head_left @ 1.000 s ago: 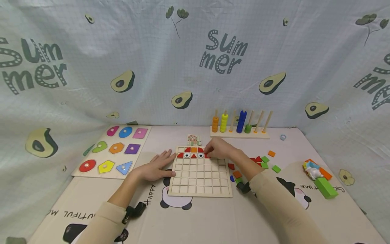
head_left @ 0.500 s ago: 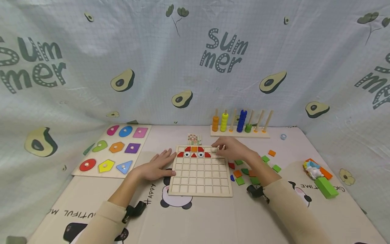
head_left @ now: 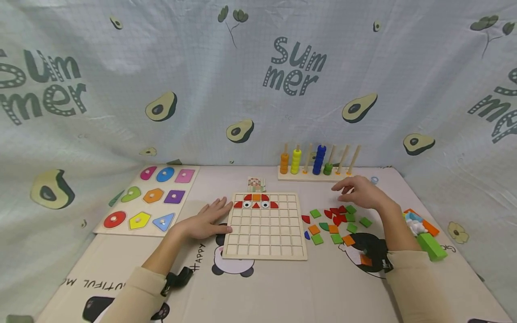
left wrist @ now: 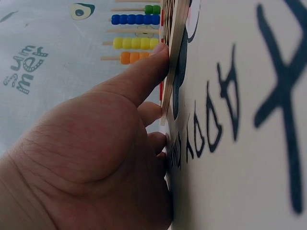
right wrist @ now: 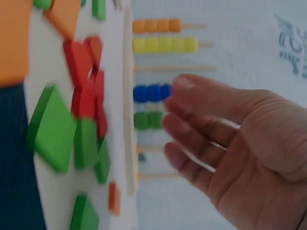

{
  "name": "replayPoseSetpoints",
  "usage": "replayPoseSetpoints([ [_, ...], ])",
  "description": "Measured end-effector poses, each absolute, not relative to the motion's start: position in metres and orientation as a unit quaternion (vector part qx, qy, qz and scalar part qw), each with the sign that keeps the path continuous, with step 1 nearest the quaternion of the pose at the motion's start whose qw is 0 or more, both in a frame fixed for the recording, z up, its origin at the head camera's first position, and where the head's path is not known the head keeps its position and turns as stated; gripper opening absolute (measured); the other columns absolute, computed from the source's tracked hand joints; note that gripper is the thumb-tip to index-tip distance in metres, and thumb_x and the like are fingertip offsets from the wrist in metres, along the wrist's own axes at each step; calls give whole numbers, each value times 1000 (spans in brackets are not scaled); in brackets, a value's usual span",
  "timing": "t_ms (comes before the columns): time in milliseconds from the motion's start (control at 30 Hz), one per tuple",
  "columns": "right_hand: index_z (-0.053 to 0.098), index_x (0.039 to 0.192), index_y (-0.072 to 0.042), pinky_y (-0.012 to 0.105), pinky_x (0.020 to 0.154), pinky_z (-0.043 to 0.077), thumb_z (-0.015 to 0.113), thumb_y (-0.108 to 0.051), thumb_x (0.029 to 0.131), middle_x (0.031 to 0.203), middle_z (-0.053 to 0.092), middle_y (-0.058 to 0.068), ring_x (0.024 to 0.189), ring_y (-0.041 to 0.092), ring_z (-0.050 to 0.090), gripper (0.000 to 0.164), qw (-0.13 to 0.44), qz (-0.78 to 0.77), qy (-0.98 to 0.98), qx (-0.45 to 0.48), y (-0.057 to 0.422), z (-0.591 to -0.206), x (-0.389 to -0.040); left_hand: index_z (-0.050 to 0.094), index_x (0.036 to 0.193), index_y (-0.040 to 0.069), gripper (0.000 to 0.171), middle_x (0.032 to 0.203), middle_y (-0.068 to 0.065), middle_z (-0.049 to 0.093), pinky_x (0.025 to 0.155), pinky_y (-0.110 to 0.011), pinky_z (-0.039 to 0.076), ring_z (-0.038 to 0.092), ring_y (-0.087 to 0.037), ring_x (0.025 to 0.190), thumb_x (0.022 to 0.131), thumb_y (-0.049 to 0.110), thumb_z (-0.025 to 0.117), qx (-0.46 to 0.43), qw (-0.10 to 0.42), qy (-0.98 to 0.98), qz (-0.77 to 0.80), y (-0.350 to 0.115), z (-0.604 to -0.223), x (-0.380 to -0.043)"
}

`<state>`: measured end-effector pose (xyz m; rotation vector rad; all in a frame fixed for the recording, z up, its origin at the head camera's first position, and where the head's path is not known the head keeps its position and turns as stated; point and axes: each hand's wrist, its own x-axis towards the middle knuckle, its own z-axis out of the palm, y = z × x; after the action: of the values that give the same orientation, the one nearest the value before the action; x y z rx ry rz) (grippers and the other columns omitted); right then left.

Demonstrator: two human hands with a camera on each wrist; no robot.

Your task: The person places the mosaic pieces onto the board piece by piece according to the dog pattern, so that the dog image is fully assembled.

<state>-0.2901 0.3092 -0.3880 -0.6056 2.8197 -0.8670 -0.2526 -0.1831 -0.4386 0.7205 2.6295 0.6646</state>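
Note:
A wooden grid board [head_left: 260, 235] lies mid-table with red, orange and eye-printed tiles [head_left: 256, 202] set in its two far rows. At its left edge rests my left hand [head_left: 206, 222], fingers spread on the table and thumb against the board's side. My right hand [head_left: 361, 193] hovers over the table on the right, fingers loosely bent and nothing in them. Below it lie the loose pieces, with red quarter-circle pieces [head_left: 338, 215] bunched among green square tiles [head_left: 350, 218]. The right wrist view shows the right hand [right wrist: 240, 139] with fingers apart, above the red pieces [right wrist: 84, 76].
Behind the board lies a small pattern card [head_left: 256, 184]. A peg stacker with coloured beads [head_left: 317, 177] stands at the back. On the left is a shape puzzle board [head_left: 151, 202]. A green block [head_left: 431, 246] and an orange-and-white toy [head_left: 418, 224] sit at far right.
My right hand has left the far rows of the board and moved right, over the loose pieces. A red piece stays at the second row's right end. My left hand keeps its place.

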Motion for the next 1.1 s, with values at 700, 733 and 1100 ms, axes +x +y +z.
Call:
replayPoseSetpoints([
  [700, 71, 95, -11, 36, 78, 51, 71, -1, 80, 92, 67, 4, 85, 22, 55, 17, 168, -278, 935, -144, 344, -412, -293, 16, 155, 19, 85, 162, -9, 4, 118, -53, -1, -4, -30, 148, 90, 56, 56, 257, 164, 923, 237, -185, -439, -253],
  [733, 71, 95, -11, 36, 78, 51, 72, -1, 80, 91, 66, 4, 85, 22, 54, 17, 167, -276, 935, -144, 344, -412, -292, 15, 155, 19, 85, 162, -9, 3, 118, -52, -1, -4, -30, 148, 90, 56, 56, 257, 164, 923, 237, -185, -439, -253],
  [1100, 68, 96, -4, 31, 64, 51, 63, -1, 88, 85, 64, 8, 72, 23, 55, 11, 130, -311, 926, -167, 345, -406, -293, 17, 155, 19, 84, 162, -9, 5, 117, -53, -1, -3, -31, 148, 90, 56, 56, 251, 162, 925, 233, -183, -440, -253],
])
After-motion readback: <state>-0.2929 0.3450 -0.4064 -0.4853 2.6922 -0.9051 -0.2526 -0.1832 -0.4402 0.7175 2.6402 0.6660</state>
